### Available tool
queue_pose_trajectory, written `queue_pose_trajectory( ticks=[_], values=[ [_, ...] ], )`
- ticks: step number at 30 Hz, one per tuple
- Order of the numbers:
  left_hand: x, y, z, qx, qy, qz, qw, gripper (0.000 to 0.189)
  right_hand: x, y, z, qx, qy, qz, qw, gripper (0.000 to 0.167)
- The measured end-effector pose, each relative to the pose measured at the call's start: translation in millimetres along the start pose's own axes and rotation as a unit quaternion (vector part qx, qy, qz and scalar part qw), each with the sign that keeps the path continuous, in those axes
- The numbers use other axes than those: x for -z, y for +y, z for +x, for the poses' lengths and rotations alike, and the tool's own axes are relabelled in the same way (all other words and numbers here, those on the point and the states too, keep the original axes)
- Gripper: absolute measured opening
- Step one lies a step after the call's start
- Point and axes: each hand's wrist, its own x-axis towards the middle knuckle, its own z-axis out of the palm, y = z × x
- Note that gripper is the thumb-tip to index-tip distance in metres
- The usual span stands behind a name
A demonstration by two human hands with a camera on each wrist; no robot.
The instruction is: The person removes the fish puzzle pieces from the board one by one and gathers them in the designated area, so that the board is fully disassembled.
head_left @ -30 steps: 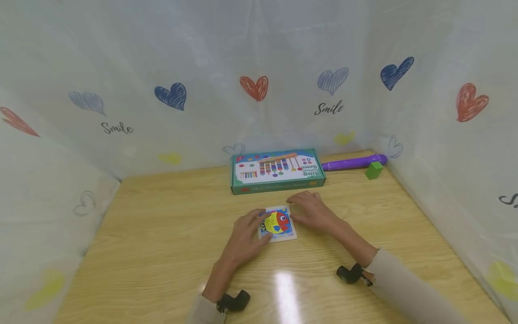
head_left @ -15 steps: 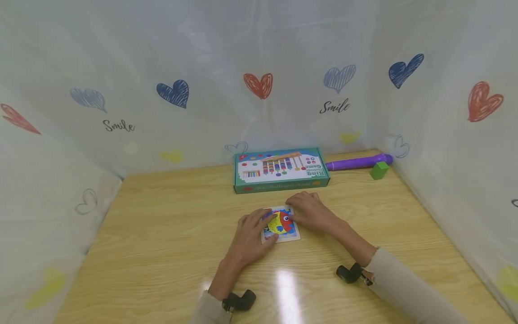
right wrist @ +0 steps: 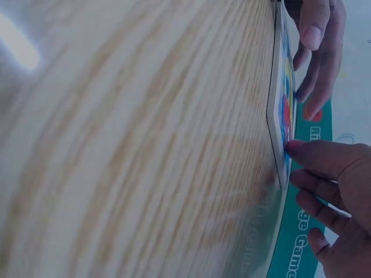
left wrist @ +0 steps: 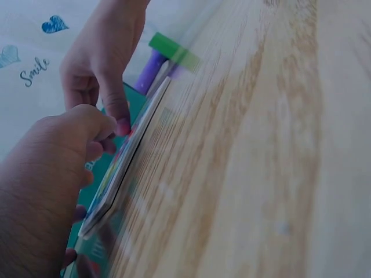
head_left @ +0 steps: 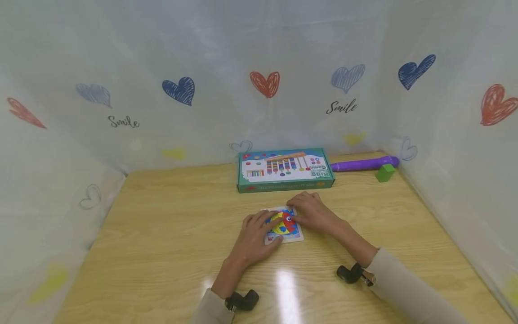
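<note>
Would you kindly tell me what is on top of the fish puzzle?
The left hand reaches over the puzzle from the left; the right hand touches its right side. The fish's red head and some yellow body show; the picture beneath the left hand is hidden.

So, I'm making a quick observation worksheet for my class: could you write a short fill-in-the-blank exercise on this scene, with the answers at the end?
1. Between the person's left hand and right hand, the square board pictures a colourful ____.
2. The small block on the table is ____ in colour.
3. The long rod behind that block is ____ in colour.
4. In the head view, the word printed twice on the far backdrop is ____.

Missing words: fish; green; purple; Smile.
</note>
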Motion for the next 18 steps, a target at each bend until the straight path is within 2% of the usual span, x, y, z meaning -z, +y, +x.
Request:
queue_pose_trajectory(
  ticks=[5,10,18],
  values=[
    [-1.3,-0.8,0.3,-0.004,0.000,0.002,1.0000,0.050,1.0,-1.9,1.7,-0.004,-0.009,0.002,0.9999,0.036],
    [-2.4,-1.2,-0.1,-0.008,-0.015,0.016,0.9997,0.048,0.8,-5.2,3.5,-0.008,-0.020,0.008,0.9997,0.035],
    [-3.6,-1.4,2.0,-0.012,-0.027,0.035,0.9989,0.047,0.9,-8.8,6.6,-0.036,-0.029,0.004,0.9989,0.036]
  ],
)
